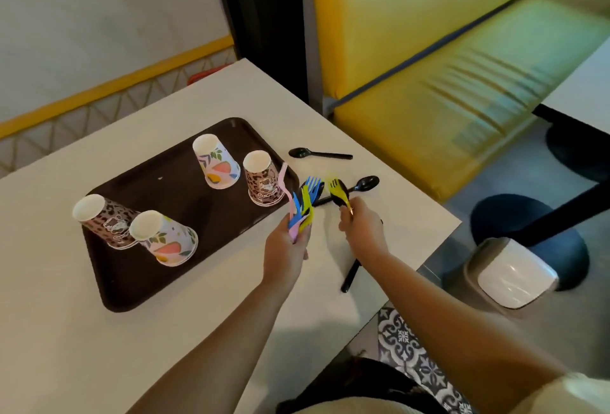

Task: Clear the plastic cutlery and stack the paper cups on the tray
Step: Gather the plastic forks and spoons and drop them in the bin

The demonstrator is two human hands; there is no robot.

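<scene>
Plastic cutlery, gathered and loose: the left hand [286,244] grasps a fanned bundle of forks [302,204] in pink, blue and yellow-green, tines upward, held above the table just off the tray's 3 o'clock edge; the right hand [362,228] pinches a yellow fork [335,186] together with a black utensil [341,197], fingers curled round both handles, just at 3 o'clock of the bundle; the two hands are near but apart. A black spoon [364,183] lies on the table at 1 o'clock of the right hand, its handle running beneath the held pieces; a second black spoon [319,153] lies farther off at 12 o'clock, bowl toward the tray; a black handle [350,275] protrudes from under the right wrist toward 6 o'clock, its head hidden.

Paper cups, all upside down on the dark brown tray [138,294]: a floral cup [216,162] and a leopard-print cup [263,178] stand side by side at the tray's 1 o'clock corner; a second leopard-print cup [105,218] and a second floral cup [163,238] stand touching at the 9 o'clock side; none is stacked.

Surroundings: the tray rests on a white table [82,347]; a yellow bench seat [445,83] runs at 1 o'clock; a white swing-lid bin [513,273] stands on the floor at 4 o'clock; patterned floor tile [409,347] shows below the table edge.
</scene>
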